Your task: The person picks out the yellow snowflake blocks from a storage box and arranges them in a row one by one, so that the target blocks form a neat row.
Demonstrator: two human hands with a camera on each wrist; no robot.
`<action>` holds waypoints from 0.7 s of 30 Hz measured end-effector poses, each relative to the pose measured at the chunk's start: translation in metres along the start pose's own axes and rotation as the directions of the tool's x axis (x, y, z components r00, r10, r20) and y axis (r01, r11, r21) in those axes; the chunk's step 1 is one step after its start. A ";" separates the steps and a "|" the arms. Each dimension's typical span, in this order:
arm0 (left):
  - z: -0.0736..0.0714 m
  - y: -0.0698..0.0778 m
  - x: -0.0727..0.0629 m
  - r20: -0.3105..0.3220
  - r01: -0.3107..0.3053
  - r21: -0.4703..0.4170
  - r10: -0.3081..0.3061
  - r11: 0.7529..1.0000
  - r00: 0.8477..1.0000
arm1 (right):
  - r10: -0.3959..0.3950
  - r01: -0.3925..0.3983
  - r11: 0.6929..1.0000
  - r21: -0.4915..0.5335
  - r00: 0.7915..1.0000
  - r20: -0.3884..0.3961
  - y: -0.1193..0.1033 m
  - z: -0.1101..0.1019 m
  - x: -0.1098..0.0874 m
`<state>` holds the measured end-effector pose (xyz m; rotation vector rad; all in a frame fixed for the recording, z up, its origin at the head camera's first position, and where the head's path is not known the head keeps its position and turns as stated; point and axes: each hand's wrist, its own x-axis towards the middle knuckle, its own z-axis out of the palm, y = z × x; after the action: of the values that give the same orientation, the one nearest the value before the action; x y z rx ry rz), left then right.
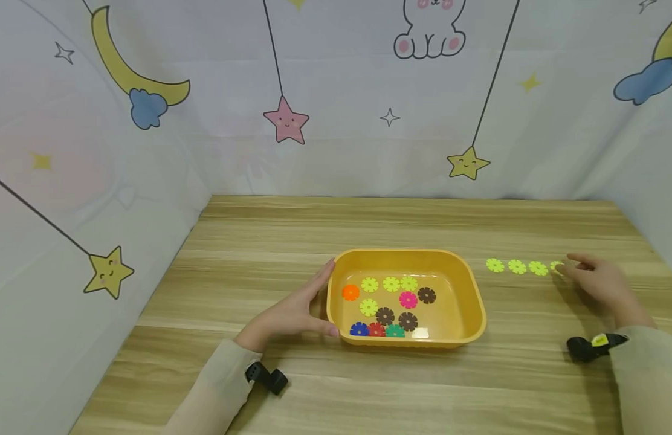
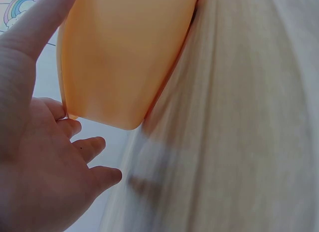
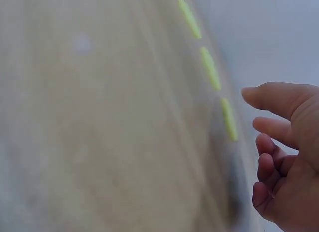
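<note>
My left hand (image 1: pixel 295 311) holds the left end of a yellow plastic basin (image 1: pixel 474 302), thumb at the front corner, fingers at the back corner. The left wrist view shows the basin's outer wall (image 2: pixel 124 57) between the thumb and fingertips. Inside lie notched plastic discs: several yellow-green (image 1: pixel 370 284) and brown ones (image 1: pixel 385 316), plus single orange (image 1: pixel 350 292), pink (image 1: pixel 408 299), blue (image 1: pixel 359 328), red (image 1: pixel 376 329) and green (image 1: pixel 394 330) ones. My right hand (image 1: pixel 599 283) is at the right end of a row of yellow-green discs (image 1: pixel 517 267), its fingertips partly covering the last disc (image 1: pixel 555 266).
The wooden table (image 1: pixel 260 229) carries the basin and the row. White cloth printed with stars and moons (image 1: pixel 341 163) stands behind and on both sides. A black wrist camera (image 1: pixel 266 377) sits at the left sleeve, another (image 1: pixel 586 348) at the right.
</note>
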<state>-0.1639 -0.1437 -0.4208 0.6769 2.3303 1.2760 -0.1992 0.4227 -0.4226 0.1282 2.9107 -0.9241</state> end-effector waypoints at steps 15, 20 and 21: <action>-0.001 0.000 -0.001 -0.005 0.008 -0.002 -0.008 1.000 1.000 | -0.138 0.152 0.985 0.085 0.979 -0.149 -0.084 -0.013 -0.014; 0.000 0.000 0.000 -0.004 0.008 0.004 -0.008 1.000 1.000 | -0.272 0.290 0.952 0.100 0.948 -0.165 -0.122 -0.005 -0.024; 0.000 0.000 0.000 -0.004 0.007 0.004 -0.007 1.000 1.000 | -0.302 0.320 0.942 0.098 0.938 -0.169 -0.129 -0.003 -0.026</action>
<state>-0.1640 -0.1439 -0.4206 0.6678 2.3366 1.2717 -0.1870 0.3185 -0.3437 -0.2780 3.0686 -1.1912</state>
